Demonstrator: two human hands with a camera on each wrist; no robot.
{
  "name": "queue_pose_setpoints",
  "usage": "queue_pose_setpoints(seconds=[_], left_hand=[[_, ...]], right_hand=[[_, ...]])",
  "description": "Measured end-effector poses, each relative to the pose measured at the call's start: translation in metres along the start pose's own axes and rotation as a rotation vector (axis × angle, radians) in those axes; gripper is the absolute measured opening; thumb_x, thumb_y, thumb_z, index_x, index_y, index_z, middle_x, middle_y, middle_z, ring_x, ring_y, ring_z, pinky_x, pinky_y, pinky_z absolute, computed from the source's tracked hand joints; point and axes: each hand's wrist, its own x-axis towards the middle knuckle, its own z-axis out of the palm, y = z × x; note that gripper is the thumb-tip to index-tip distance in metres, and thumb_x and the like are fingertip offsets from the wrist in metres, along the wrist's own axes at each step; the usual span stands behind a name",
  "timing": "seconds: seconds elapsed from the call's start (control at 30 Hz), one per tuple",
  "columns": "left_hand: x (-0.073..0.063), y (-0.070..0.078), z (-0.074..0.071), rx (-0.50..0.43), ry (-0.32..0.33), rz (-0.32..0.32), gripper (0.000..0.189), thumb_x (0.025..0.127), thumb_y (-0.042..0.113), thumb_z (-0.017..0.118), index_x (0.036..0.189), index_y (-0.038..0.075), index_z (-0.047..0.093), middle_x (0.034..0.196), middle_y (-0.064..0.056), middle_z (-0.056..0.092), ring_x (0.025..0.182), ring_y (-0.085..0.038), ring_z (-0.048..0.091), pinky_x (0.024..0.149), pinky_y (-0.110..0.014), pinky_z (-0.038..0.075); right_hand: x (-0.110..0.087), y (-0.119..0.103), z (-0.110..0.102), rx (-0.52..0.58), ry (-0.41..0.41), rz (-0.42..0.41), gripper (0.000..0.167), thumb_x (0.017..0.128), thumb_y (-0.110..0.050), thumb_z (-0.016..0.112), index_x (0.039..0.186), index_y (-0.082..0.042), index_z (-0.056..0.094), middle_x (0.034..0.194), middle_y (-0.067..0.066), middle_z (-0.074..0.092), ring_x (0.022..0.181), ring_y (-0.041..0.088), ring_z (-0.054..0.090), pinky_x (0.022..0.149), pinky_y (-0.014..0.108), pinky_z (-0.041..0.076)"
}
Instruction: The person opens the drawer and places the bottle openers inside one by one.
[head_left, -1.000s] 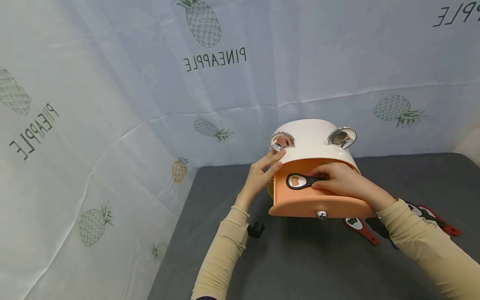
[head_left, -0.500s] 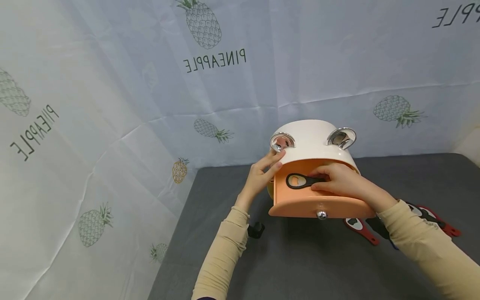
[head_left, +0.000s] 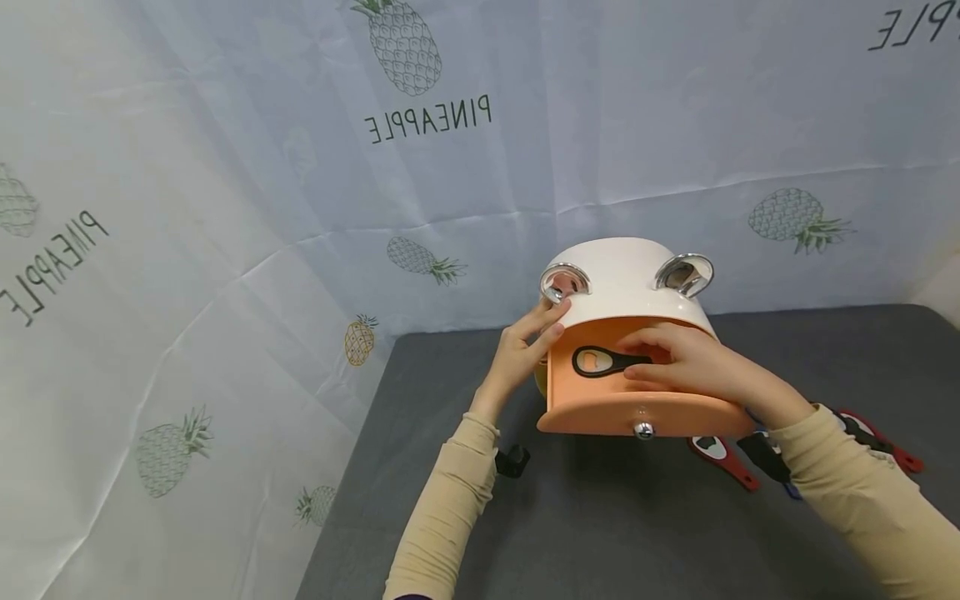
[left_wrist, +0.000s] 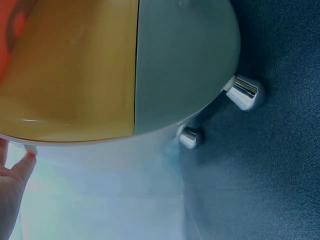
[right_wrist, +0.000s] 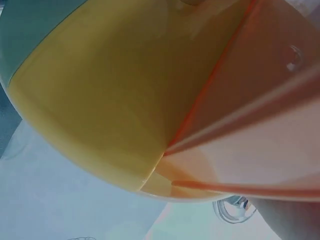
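Observation:
A white rounded drawer box (head_left: 622,271) with silver ear-like knobs stands on the table, its orange top drawer (head_left: 645,410) pulled out. Inside that drawer lies a bottle opener (head_left: 600,362) with a black rim and handle. My right hand (head_left: 690,360) is in the drawer at the opener's handle end, finger and thumb apart on either side of it. The left hand (head_left: 513,354) rests against the box's left side, fingers extended under one ear. In the left wrist view a yellow drawer (left_wrist: 75,75) and a green drawer (left_wrist: 185,60) below it are closed.
Right of the box, a red bottle opener (head_left: 722,461), a black-and-blue one (head_left: 768,458) and a red one (head_left: 873,433) lie on the dark table (head_left: 637,533). A small black object (head_left: 512,461) is by the left forearm. A pineapple-print curtain (head_left: 487,183) hangs behind.
My right hand and sleeve have shifted slightly right, and the fingers have loosened from the opener's handle. The opener stays in place in the drawer. The left hand holds its position.

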Motion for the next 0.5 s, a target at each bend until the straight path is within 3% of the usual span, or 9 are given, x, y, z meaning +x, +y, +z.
queue_pose_setpoints(seconds=[0.13,0.23,0.33,0.5], left_hand=[[0.001,0.002,0.000,0.002,-0.005,-0.023,0.042,0.096,0.029,0.051,0.136,0.017,0.049,0.150,-0.003,0.034,0.141,-0.015,0.029,0.114,-0.041,0.030],[0.001,0.001,0.001,-0.009,-0.006,-0.022,0.042,0.094,0.014,0.054,0.136,0.013,0.049,0.150,-0.006,0.034,0.141,-0.019,0.029,0.114,-0.043,0.029],[0.001,0.001,0.001,0.001,0.002,-0.016,0.041,0.095,0.020,0.054,0.136,0.016,0.050,0.150,-0.003,0.035,0.141,-0.016,0.030,0.113,-0.041,0.030],[-0.001,0.000,0.001,0.003,0.012,0.001,0.049,0.093,0.047,0.048,0.136,0.023,0.050,0.150,0.003,0.036,0.140,-0.009,0.030,0.113,-0.040,0.032]], right_hand=[[-0.004,-0.003,-0.004,0.053,0.013,0.021,0.038,0.088,-0.033,0.064,0.119,-0.012,0.062,0.118,0.004,0.063,0.108,0.022,0.059,0.087,0.037,0.050],[-0.008,-0.005,-0.007,0.074,0.034,0.042,0.037,0.088,-0.035,0.063,0.119,-0.015,0.062,0.116,0.001,0.064,0.102,0.016,0.060,0.084,0.028,0.051],[-0.012,-0.007,-0.009,0.073,0.061,0.075,0.036,0.088,-0.037,0.063,0.118,-0.017,0.062,0.112,-0.002,0.066,0.094,0.007,0.059,0.079,0.022,0.050],[-0.020,-0.005,-0.012,0.095,0.092,0.110,0.035,0.088,-0.036,0.063,0.119,-0.020,0.061,0.110,-0.002,0.065,0.089,-0.005,0.054,0.075,0.021,0.050]])
